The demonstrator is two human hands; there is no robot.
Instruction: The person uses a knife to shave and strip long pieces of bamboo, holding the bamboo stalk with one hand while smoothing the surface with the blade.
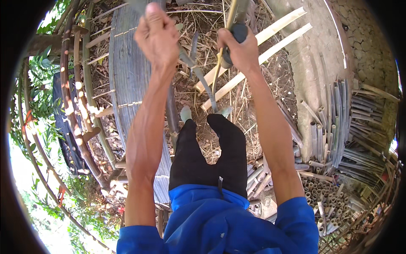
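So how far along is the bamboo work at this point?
Done: a woven slat panel lies at the left, and cut tubes and split strips are stacked at the right. In hand: the right hand grips a dark-handled blade on a thin strip; the left hand is closed above. Left: two pale split lengths lie unworked.

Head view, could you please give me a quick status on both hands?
Left hand fisted, contents hidden. Right hand shut on dark tool handle. Thin bamboo strip beside it. Nothing blocking.
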